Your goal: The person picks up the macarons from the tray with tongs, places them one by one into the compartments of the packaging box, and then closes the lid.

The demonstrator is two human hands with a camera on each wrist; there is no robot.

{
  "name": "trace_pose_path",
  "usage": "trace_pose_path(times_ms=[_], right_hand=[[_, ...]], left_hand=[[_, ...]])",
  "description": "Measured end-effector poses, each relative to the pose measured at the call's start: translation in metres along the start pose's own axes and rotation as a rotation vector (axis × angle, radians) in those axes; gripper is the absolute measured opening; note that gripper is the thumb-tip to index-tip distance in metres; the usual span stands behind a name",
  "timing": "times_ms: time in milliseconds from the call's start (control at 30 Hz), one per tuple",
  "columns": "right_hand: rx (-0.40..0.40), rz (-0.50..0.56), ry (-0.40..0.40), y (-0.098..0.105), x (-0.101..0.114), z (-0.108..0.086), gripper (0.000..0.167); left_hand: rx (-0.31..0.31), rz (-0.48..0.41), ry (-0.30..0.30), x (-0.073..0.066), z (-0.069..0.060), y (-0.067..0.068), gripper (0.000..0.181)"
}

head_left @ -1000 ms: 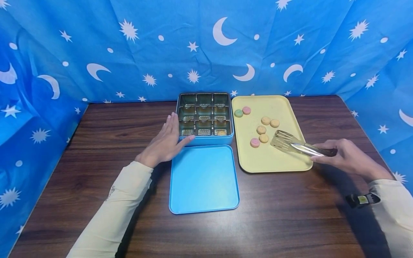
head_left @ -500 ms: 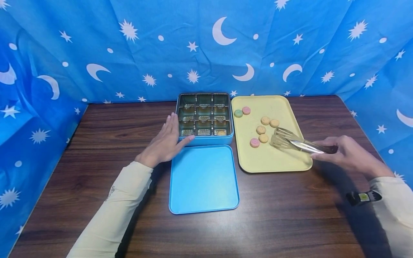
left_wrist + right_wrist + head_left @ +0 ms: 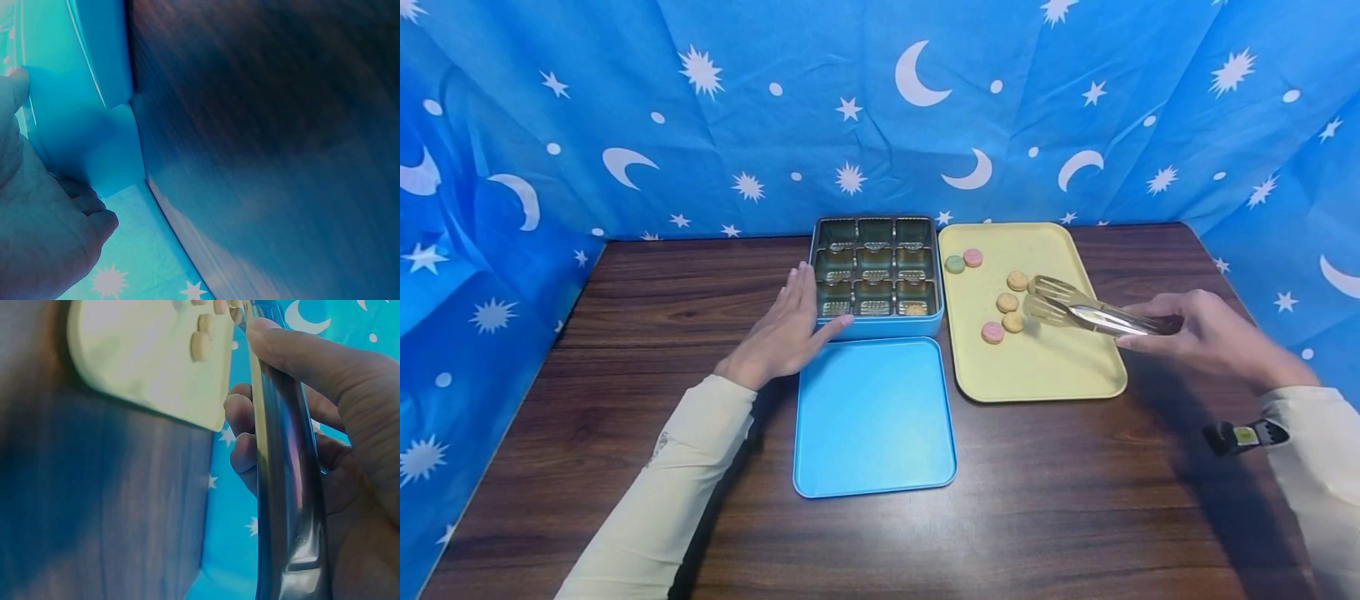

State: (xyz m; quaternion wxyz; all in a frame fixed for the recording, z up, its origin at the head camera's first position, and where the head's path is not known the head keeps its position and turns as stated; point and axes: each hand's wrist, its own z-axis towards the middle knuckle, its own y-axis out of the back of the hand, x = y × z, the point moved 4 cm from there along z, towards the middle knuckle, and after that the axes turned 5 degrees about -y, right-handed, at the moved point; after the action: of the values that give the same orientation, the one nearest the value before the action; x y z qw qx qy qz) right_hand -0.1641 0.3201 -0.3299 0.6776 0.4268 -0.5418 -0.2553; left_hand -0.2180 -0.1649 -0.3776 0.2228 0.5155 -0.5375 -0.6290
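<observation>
My left hand (image 3: 778, 333) lies with straight fingers along the left side of a blue tin box (image 3: 887, 327), its thumb at the front wall. A divided insert (image 3: 874, 282) fills the box. One beige cookie (image 3: 916, 309) sits in its front right compartment. My right hand (image 3: 1213, 342) grips metal tongs (image 3: 1108, 318) by the handles, also seen in the right wrist view as a shiny tong arm (image 3: 290, 475). The slotted tips are parted over the pale yellow tray (image 3: 1037, 375), beside several beige cookies (image 3: 1007, 302). One beige cookie is partly hidden behind the tips.
A pink cookie (image 3: 992, 332) lies near the beige ones. Another pink cookie (image 3: 973, 257) and a green cookie (image 3: 955, 264) lie at the tray's back left. A blue lid (image 3: 874, 417) rests in front of the box. Blue cloth (image 3: 850, 108) hangs behind the wooden table (image 3: 647, 333).
My right hand has moved the tongs forward and slightly left, so their tips now cover part of the rightmost beige cookie. The left hand and the box stay put.
</observation>
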Motion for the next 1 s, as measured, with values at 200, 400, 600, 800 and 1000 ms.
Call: trace_pose_path(times_ms=[200,400,600,800,1000], right_hand=[[0.028,0.023,-0.008,0.004,0.011,0.015,0.036],[0.045,0.038,-0.011,0.006,0.026,0.03,0.038],[0.078,0.035,0.001,0.005,0.044,0.046,0.032],[0.101,0.04,0.052,0.0,0.061,0.064,0.035],[0.138,0.048,0.079,-0.009,0.077,0.081,0.039]], left_hand=[[0.007,-0.005,0.002,0.0,-0.001,0.0,0.099],[0.009,-0.014,0.005,0.002,0.0,-0.001,0.1],[0.006,-0.008,0.007,0.002,0.001,-0.001,0.1],[0.007,-0.013,0.011,0.001,0.001,-0.001,0.101],[0.005,-0.01,0.014,0.002,0.0,-0.002,0.1]])
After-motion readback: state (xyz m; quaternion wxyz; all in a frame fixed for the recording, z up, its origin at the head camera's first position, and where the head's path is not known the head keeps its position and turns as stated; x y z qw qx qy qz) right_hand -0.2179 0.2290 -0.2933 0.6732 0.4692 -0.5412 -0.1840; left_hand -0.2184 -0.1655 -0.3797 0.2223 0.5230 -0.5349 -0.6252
